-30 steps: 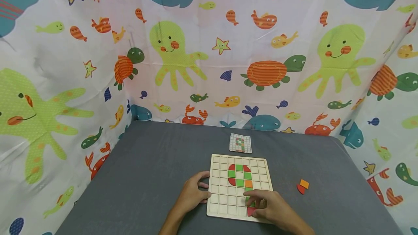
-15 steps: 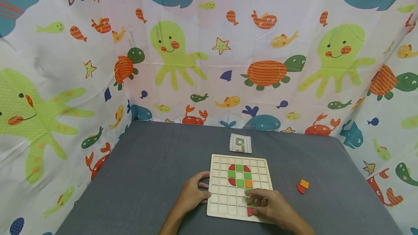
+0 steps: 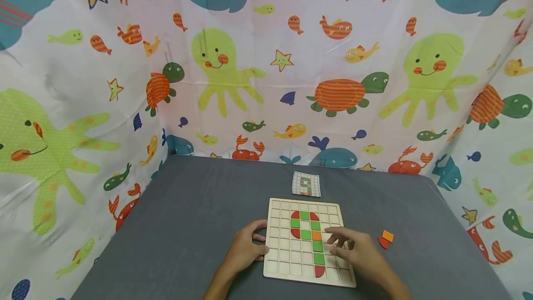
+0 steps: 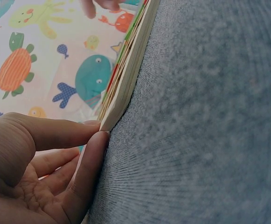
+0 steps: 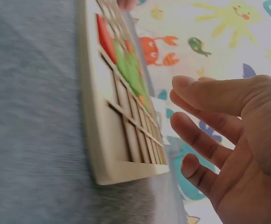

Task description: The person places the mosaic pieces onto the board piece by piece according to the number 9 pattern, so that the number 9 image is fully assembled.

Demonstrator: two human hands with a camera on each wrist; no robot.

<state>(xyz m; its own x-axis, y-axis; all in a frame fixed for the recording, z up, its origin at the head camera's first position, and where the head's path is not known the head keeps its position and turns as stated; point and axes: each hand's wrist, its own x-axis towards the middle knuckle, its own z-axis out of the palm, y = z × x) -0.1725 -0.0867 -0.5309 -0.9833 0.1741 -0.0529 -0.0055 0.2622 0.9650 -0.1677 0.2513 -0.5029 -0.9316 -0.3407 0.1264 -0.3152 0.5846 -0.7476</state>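
A square wooden grid board (image 3: 283, 256) lies on the table with green squares, red quarter-rounds and one orange square (image 3: 316, 235) in its cells. They form a ring with a tail down to a red quarter-round (image 3: 319, 271) near the bottom edge. My left hand (image 3: 244, 244) holds the board's left side; in the left wrist view, thumb and finger (image 4: 86, 158) pinch its edge. Over the right part of the board hovers my right hand (image 3: 356, 249), nothing between its loosely bent fingers. The right wrist view shows this hand (image 5: 233, 144) apart from the board (image 5: 93, 154).
Behind the board lies a small card (image 3: 306, 184) printed with a similar coloured grid pattern. To the right, a loose orange square (image 3: 387, 236) and a red quarter-round (image 3: 383, 243) sit together on the dark grey table (image 3: 200, 198). A patterned sea-animal curtain (image 3: 258, 59) surrounds the table.
My right hand has left the red and green pieces at the lower right of the board and moved up and right, uncovering them. My left hand stays at the board's edge.
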